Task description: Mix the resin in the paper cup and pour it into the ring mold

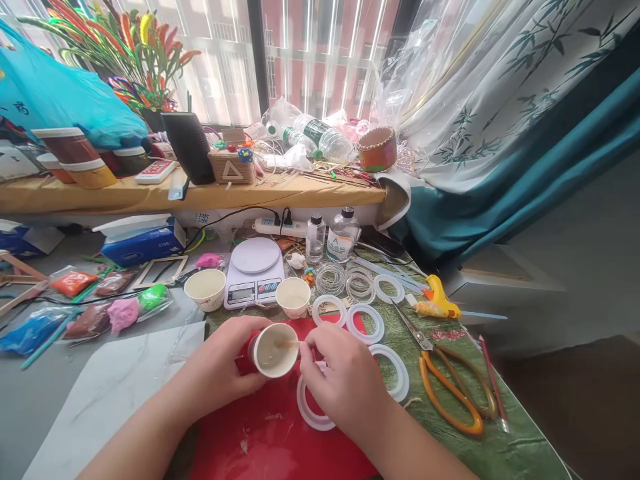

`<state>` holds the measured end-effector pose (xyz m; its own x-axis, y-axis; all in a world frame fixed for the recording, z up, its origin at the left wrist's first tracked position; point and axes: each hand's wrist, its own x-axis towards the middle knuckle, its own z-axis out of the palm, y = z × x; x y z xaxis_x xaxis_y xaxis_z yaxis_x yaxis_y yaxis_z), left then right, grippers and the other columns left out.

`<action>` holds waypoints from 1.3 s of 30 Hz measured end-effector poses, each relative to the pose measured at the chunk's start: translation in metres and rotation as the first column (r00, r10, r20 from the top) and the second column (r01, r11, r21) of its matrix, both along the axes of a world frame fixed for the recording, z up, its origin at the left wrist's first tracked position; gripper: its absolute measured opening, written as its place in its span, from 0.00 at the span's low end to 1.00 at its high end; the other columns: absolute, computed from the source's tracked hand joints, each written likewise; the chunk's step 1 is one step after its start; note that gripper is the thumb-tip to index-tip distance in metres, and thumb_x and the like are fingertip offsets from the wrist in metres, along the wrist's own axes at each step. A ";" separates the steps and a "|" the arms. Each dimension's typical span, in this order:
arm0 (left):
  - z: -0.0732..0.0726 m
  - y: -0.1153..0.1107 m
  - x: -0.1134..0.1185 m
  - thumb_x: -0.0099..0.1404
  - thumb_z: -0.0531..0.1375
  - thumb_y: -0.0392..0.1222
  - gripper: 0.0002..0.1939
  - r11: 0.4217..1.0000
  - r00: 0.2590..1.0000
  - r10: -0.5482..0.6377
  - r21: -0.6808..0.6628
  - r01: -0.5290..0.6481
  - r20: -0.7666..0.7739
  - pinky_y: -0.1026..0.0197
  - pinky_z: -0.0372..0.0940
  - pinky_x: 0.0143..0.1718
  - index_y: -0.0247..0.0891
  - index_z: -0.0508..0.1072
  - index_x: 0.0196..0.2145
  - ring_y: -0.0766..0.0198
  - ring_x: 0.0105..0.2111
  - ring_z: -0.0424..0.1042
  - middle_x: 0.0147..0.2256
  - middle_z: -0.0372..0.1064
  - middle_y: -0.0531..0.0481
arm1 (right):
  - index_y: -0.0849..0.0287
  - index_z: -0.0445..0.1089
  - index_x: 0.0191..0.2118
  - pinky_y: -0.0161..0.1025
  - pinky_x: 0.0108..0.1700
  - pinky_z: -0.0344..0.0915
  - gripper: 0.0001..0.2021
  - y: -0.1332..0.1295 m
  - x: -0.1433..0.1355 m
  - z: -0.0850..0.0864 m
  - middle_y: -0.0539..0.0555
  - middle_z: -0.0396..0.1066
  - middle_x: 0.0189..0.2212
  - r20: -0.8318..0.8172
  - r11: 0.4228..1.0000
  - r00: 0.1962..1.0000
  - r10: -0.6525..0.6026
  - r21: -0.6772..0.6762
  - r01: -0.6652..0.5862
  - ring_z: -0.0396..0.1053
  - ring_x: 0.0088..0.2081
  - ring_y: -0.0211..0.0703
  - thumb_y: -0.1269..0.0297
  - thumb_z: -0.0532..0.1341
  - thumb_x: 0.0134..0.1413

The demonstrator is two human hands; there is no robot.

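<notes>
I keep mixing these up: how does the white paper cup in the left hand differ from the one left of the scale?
The held white paper cup is in the left hand; the standing white paper cup is untouched. The held cup has a thin wooden stick in it; the standing one shows none. Both are open-topped.

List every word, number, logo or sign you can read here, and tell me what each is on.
"药": blue plastic bag; the character before it is unclear.
"冰": pale wrapping under the shelf edge.
Triangle sign: wooden block.
"A"-like logo: label of the larger clear bottle; its smaller print is unreadable.
Too small or blurred: print on the kitchen scale, blue box and red-and-white box.
</notes>
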<state>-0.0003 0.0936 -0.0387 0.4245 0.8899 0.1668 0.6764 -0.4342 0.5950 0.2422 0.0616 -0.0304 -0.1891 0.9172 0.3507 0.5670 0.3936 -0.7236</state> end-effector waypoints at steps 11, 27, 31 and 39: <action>0.004 0.000 0.009 0.65 0.67 0.42 0.22 0.985 0.993 -0.120 0.121 0.121 -0.012 0.55 0.73 0.51 0.52 0.75 0.56 0.52 0.51 0.78 0.52 0.76 0.48 | 0.56 0.60 0.28 0.37 0.30 0.53 0.11 0.005 0.007 0.000 0.46 0.61 0.24 -0.019 0.993 0.996 0.084 0.079 -0.082 0.58 0.26 0.36 0.71 0.59 0.61; 0.001 -0.002 0.013 0.66 0.67 0.43 0.22 0.989 0.995 -0.091 0.124 0.084 0.051 0.53 0.70 0.55 0.53 0.72 0.57 0.51 0.54 0.76 0.56 0.77 0.50 | 0.56 0.62 0.29 0.37 0.32 0.55 0.09 0.001 0.003 0.003 0.47 0.64 0.26 -0.124 0.998 0.991 0.045 -0.034 -0.049 0.61 0.28 0.37 0.70 0.59 0.61; 0.002 -0.001 0.014 0.65 0.68 0.43 0.21 0.986 0.993 -0.105 0.132 0.098 0.052 0.54 0.70 0.51 0.52 0.72 0.55 0.53 0.49 0.78 0.50 0.80 0.52 | 0.56 0.60 0.28 0.37 0.31 0.54 0.10 0.000 0.002 0.002 0.46 0.64 0.25 -0.107 0.996 0.993 0.057 -0.057 -0.064 0.60 0.28 0.37 0.70 0.59 0.60; 0.000 0.000 0.014 0.64 0.69 0.43 0.23 0.992 0.996 -0.087 0.092 0.084 0.032 0.54 0.71 0.50 0.51 0.73 0.56 0.51 0.49 0.77 0.50 0.79 0.50 | 0.56 0.59 0.28 0.36 0.32 0.54 0.10 0.001 0.001 0.000 0.46 0.63 0.26 -0.108 0.997 0.993 0.040 -0.057 -0.046 0.60 0.28 0.37 0.70 0.58 0.61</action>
<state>0.0137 0.0935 -0.0387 0.4907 0.8312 0.2615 0.6134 -0.5427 0.5738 0.2429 0.0628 -0.0300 -0.1930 0.9289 0.3162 0.4686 0.3704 -0.8020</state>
